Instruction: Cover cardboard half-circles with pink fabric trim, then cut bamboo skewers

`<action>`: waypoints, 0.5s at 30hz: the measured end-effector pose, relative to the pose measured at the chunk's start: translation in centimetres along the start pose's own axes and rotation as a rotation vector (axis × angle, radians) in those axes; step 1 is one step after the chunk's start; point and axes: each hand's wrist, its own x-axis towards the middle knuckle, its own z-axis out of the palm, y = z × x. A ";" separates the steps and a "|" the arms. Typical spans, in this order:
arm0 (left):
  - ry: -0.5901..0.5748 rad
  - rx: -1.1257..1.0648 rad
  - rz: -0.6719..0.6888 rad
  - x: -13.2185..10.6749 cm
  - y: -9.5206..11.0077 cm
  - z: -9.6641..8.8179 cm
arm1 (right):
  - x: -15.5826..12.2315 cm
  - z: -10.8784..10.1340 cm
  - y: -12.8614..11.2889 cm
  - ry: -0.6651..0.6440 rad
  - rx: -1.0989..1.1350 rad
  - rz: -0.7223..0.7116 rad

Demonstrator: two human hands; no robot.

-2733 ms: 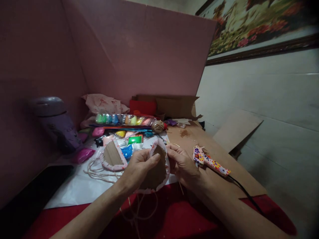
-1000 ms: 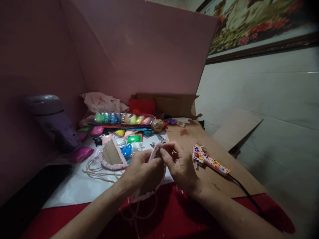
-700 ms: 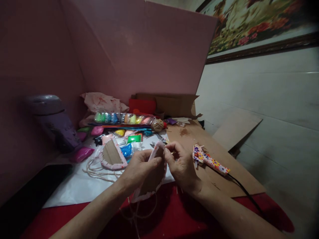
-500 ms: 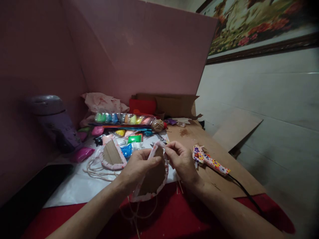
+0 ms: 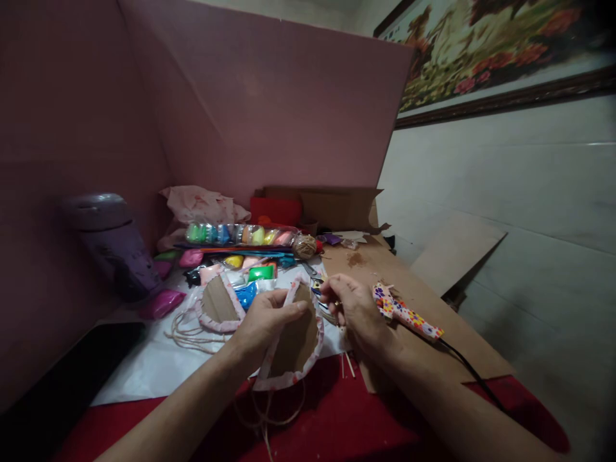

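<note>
- Fabric-rimmed cardboard (image 5: 296, 341), gripped by the left hand (image 5: 267, 319), should be kept steady.
- Whether the curled right hand (image 5: 355, 309) holds anything cannot be told.

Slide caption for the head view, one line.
Left hand holding a fabric-edged cardboard piece, right hand close beside it; a similar piece and a flower-patterned corded tool lie nearby.

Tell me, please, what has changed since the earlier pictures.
The right hand has let go of the fabric-edged piece and moved right. Since a second ago, the piece has turned, showing more cardboard. The left hand still grips it; the second piece and glue gun stayed put.
</note>
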 end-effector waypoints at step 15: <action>-0.061 -0.004 0.041 0.4 -0.6 -0.3 | -0.1 -15.4 -1.5 -0.240 -1.317 -0.089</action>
